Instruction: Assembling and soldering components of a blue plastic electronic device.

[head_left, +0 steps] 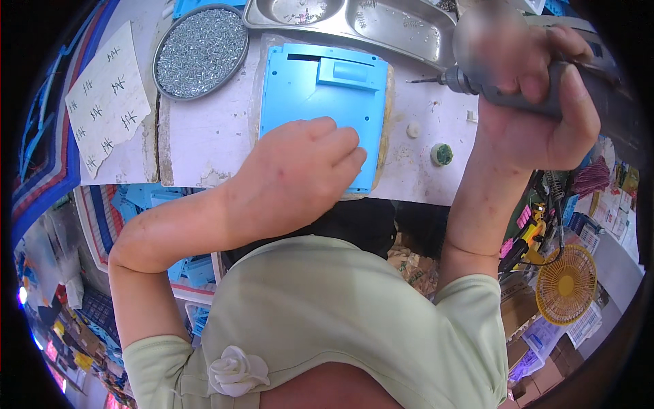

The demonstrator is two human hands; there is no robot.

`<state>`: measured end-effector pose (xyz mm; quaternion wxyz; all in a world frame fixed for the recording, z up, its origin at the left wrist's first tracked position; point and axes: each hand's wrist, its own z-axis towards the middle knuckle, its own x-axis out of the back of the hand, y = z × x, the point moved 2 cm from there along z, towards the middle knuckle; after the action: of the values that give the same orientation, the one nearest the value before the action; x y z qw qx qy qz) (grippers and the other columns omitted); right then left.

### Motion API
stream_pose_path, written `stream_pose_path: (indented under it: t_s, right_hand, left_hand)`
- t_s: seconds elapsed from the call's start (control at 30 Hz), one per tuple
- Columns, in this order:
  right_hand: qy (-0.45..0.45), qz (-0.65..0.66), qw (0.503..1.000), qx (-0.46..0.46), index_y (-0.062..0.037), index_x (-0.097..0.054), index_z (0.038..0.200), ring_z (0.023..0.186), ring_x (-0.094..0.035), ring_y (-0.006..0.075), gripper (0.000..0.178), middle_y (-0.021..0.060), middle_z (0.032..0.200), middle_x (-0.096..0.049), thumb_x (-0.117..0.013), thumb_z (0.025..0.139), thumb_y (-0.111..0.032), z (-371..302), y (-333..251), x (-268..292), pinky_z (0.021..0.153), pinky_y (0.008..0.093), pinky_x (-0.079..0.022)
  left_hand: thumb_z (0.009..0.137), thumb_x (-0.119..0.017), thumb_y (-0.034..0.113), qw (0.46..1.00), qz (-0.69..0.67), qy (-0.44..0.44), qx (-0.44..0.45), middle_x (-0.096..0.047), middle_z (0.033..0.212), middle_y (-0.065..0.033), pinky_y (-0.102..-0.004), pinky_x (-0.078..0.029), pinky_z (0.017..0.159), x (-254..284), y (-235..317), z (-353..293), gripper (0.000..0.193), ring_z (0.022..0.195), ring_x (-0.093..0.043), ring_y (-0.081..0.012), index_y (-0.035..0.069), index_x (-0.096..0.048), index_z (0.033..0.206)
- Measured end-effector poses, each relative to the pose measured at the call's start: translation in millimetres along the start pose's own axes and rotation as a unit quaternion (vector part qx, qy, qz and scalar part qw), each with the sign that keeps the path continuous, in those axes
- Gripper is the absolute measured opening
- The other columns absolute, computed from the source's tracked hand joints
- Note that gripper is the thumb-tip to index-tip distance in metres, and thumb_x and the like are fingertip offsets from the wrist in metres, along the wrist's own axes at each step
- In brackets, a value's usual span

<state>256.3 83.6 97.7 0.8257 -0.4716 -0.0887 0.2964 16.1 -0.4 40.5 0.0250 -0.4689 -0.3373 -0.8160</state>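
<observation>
A light blue plastic casing (323, 102) with a slot and a raised block near its far edge lies on a padded mat on the table. My left hand (306, 167) is over its near half, fingers curled in; whatever they may pinch is hidden beneath them. To the right, my right hand (521, 129) grips a dark electric screwdriver (463, 80), its thin bit pointing left. The bit is beside the casing, apart from it. Part of that hand is blurred.
A round dish of small screws (201, 53) stands at the far left, next to a metal tray (398, 31) with small parts. A marked paper sheet (109, 102) lies further left. A small green-topped pot (441, 155) stands right of the casing; a yellow fan (565, 284) is lower right.
</observation>
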Motion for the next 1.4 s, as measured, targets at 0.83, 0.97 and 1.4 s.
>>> stream_pose_path:
  t_s: [0.83,0.97,1.4]
  right_hand:
    - [-0.018,0.002,1.0,0.005,-0.0061,-0.061,0.133,0.075,-0.043,0.0151,0.046,-0.0032,0.076,-0.047,-0.043,0.096,-0.026,5,-7,2,0.079,0.0361,-0.038]
    - [0.033,0.0,0.999,-0.002,-0.004,-0.062,0.129,0.078,-0.049,0.0164,0.039,-0.0009,0.08,-0.052,-0.046,0.097,-0.02,4,-6,-1,0.08,0.0365,-0.041]
    - [0.304,-0.404,0.849,0.153,0.0047,-0.063,0.112,0.096,-0.066,0.018,0.032,0.0106,0.108,-0.069,-0.079,0.086,-0.003,18,-21,-1,0.092,0.0304,-0.051]
  left_hand:
    - [0.079,-0.065,0.016,0.931,0.254,-0.253,-0.069,-0.073,0.078,-0.0142,-0.0444,-0.055,0.074,22,-76,126,0.016,0.077,-0.073,-0.0293,0.006,-0.076,0.077]
    - [0.077,-0.064,0.012,0.925,0.254,-0.229,-0.165,-0.074,0.078,-0.0167,-0.0432,-0.057,0.069,13,-65,128,0.015,0.074,-0.073,-0.0296,0.004,-0.077,0.077]
    - [0.083,-0.076,0.018,0.926,0.233,0.019,0.297,-0.068,0.088,-0.0108,-0.0416,-0.052,0.079,73,-142,-51,0.018,0.085,-0.067,-0.0314,0.003,-0.072,0.093]
